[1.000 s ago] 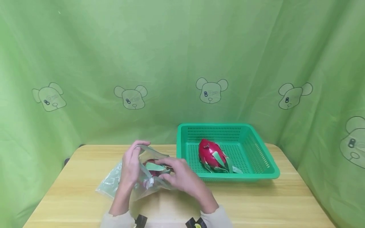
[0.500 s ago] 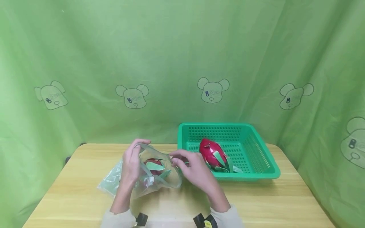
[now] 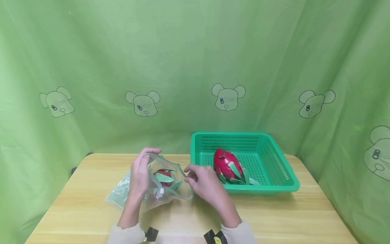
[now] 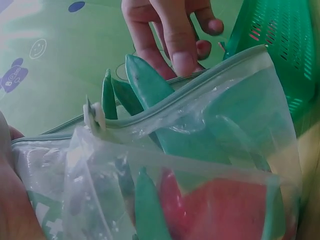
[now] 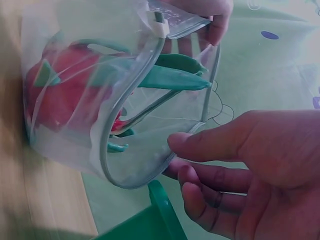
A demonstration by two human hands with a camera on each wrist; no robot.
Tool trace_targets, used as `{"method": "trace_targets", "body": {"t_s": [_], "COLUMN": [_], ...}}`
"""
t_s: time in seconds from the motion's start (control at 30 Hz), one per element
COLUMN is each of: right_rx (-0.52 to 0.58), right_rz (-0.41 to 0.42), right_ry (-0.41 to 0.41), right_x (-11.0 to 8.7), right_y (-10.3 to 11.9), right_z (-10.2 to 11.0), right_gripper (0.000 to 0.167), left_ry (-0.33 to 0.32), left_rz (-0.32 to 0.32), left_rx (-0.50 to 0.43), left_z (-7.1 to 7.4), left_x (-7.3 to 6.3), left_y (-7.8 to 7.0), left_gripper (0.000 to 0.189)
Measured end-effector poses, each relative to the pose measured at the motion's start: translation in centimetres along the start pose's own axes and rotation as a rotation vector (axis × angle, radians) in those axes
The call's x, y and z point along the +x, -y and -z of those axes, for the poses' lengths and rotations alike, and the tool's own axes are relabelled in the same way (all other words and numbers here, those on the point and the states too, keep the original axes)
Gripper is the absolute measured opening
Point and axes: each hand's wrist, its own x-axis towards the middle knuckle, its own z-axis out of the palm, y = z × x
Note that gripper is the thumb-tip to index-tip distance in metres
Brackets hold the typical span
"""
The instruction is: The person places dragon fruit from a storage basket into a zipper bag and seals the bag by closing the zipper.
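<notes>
A clear zip bag (image 3: 153, 202) lies on the table with its mouth open toward the right. Inside it sits a red dragon fruit (image 3: 165, 177), its green leaf tips pointing at the opening. My left hand (image 3: 141, 174) grips the bag's far left side near the rim. At the opposite side of the mouth, my right hand (image 3: 208, 182) pinches the rim between thumb (image 5: 190, 144) and forefinger. A white zip slider (image 5: 161, 27) shows on the bag's edge in the right wrist view. Another dragon fruit (image 3: 227, 164) rests in the green basket (image 3: 275, 166).
The basket stands close to my right hand, on the wooden table (image 3: 292, 217). A bit of clear plastic (image 3: 254, 182) lies beside the fruit in it. A green curtain (image 3: 182, 61) with bear-head drawings hangs behind and along both sides.
My right hand has let go of the dragon fruit in the bag, drawn out to the right and taken the bag's rim. The left hand keeps its grip, nearly still.
</notes>
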Motion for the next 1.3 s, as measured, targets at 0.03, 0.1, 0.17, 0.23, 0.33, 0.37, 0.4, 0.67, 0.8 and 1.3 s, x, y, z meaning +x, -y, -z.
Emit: {"method": "trace_targets", "body": {"t_s": [0.03,0.1,0.17,0.23,0.33,0.37,0.4,0.67,0.8,1.3], "right_rx": [0.001,0.002,0.001,-0.005,-0.012,-0.015,-0.015,-0.029,-0.012,0.059], "right_rz": [-0.004,-0.007,-0.008,-0.007,-0.007,-0.004,-0.002,0.037,0.047,0.086], "right_ry": [0.004,0.011,0.014,0.013,0.002,-0.006,-0.013,-0.155,-0.201,-0.306], "right_x": [0.0,0.0,-0.1,-0.1,0.0,0.0,0.0,0.1,0.2,0.1], "right_y": [0.0,0.0,-0.1,-0.1,-0.2,-0.1,-0.1,0.4,0.5,0.9], "right_z": [-0.1,-0.2,-0.3,-0.3,-0.4,-0.4,-0.5,-0.8,-0.7,0.0], "right_gripper": [0.019,0.016,0.012,0.007,0.004,0.005,0.005,0.002,0.003,0.007], "left_ry": [0.002,0.007,0.011,0.010,0.007,0.004,0.002,-0.015,-0.011,-0.030], "left_rz": [-0.002,-0.004,-0.009,-0.011,-0.018,-0.021,-0.024,-0.075,-0.094,-0.146], "left_rx": [-0.008,-0.026,-0.041,-0.046,-0.050,-0.050,-0.053,-0.103,-0.124,-0.111], "left_z": [0.0,0.0,0.0,0.0,0.2,0.3,0.4,1.2,1.4,1.7], "left_x": [0.0,-0.1,-0.2,-0.2,-0.2,-0.3,-0.3,-0.4,-0.5,-0.8], "left_y": [-0.1,-0.2,-0.3,-0.5,-0.7,-0.8,-0.9,-1.9,-2.2,-3.0], "left_gripper": [0.039,0.040,0.040,0.040,0.040,0.040,0.040,0.040,0.039,0.040]}}
